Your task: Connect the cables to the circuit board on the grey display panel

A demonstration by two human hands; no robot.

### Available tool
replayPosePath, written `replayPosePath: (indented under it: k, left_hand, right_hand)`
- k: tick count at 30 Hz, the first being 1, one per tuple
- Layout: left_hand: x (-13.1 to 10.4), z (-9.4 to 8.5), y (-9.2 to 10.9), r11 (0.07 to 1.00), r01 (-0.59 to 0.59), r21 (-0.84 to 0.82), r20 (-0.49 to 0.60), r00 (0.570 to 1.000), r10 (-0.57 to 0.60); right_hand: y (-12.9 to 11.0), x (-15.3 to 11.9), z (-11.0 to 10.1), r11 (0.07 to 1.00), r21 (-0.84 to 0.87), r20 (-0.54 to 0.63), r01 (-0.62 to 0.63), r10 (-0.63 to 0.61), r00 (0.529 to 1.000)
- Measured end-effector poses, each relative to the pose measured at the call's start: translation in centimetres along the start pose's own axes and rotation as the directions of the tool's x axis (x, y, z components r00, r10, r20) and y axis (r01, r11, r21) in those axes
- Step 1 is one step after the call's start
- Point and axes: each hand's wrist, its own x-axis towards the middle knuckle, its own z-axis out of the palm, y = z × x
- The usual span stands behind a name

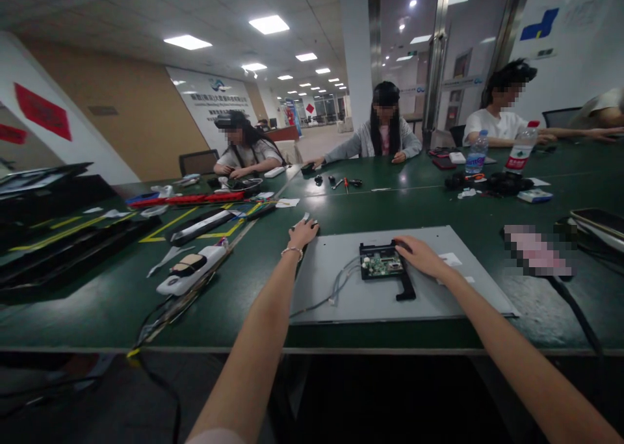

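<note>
A flat grey metal panel [322, 301] lies on the green table in front of me. On it sits a black plastic bracket [405, 287] holding a green circuit board [383, 264], with a bundle of thin cables [336, 288] running off its left side. My right hand [418, 255] has its fingers closed at the bracket's far right corner; the palm side is hidden. At the panel's far left corner, my left hand [303, 233] lies with its fingers apart. A small whitish piece [306, 217] shows by those fingertips; whether they touch it is unclear.
To the left are a white power strip [192, 272], a long black bar [205, 226] and dark frame parts [58, 255]. Screwdrivers [346, 184] and small black parts lie farther back. Two bottles [521, 148] stand at right. Several people sit around the table.
</note>
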Motion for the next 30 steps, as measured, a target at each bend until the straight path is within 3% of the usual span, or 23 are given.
replayPosePath:
  k: [6,13,23,30]
  left_hand:
    - [-1.2,-0.9,-1.9,0.997,-0.077,-0.014,0.015,0.997,0.077]
    - [-3.8,-0.9,-3.9,0.976,-0.212,-0.048,-0.111,0.972,0.206]
    - [-3.7,-0.5,-3.6,0.951,-0.308,-0.007,-0.302,0.908,0.292]
    - [-1.8,-1.3,-2.1,0.967,-0.238,0.093,-0.115,0.962,0.248]
  right_hand:
    - [0.1,-0.4,-0.2,1.000,-0.003,0.016,0.011,-0.011,1.000]
    - [0.3,-0.4,0.0,1.000,-0.020,0.016,0.010,-0.010,1.000]
    - [-0.2,-0.5,-0.4,0.999,-0.036,0.034,0.001,0.000,0.999]
    - [-0.4,-0.6,-0.6,1.000,-0.030,0.040,-0.002,0.004,0.999]
